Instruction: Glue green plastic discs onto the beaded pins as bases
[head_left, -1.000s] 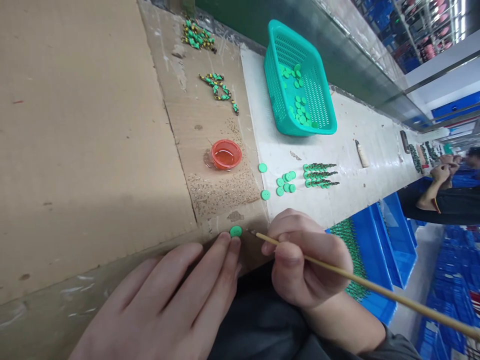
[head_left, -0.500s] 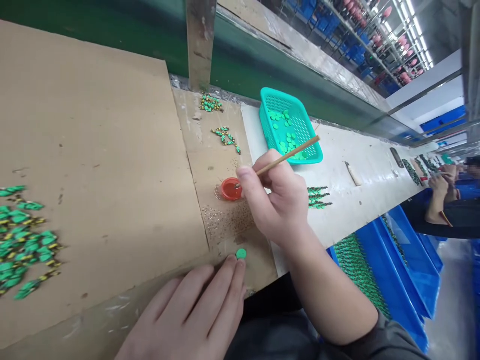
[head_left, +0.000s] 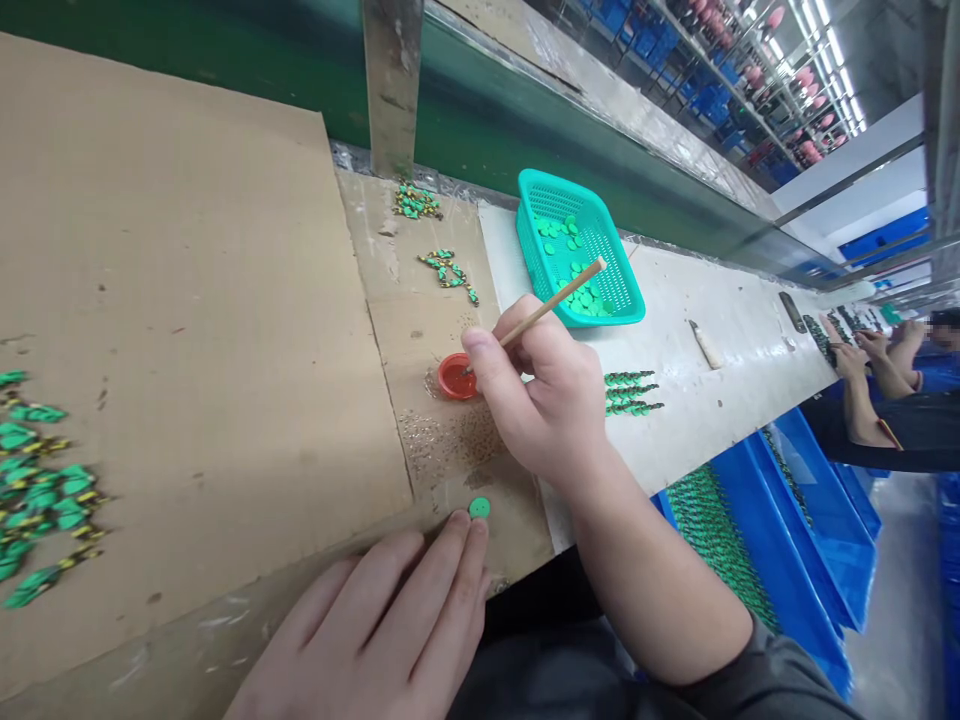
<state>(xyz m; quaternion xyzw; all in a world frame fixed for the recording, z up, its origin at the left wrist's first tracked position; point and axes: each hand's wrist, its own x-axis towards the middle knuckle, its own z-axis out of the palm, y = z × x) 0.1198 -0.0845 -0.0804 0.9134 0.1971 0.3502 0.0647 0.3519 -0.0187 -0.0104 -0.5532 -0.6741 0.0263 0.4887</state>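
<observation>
Left hand (head_left: 397, 610) is lying outstretched, touching a button (head_left: 480, 508); right hand (head_left: 551, 405) is pinching a stick (head_left: 555, 301), its tip dipping into a cup (head_left: 453, 381) at the button's twelve o'clock.

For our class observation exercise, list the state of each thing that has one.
left hand: fingers extended, tips touching green button
green button: lying flat
right hand: closed around wooden stick
wooden stick: tilted, lower end at red cup
red cup: upright, open
teal basket: open, holding green discs
blue bin: open, holding green pieces
</observation>
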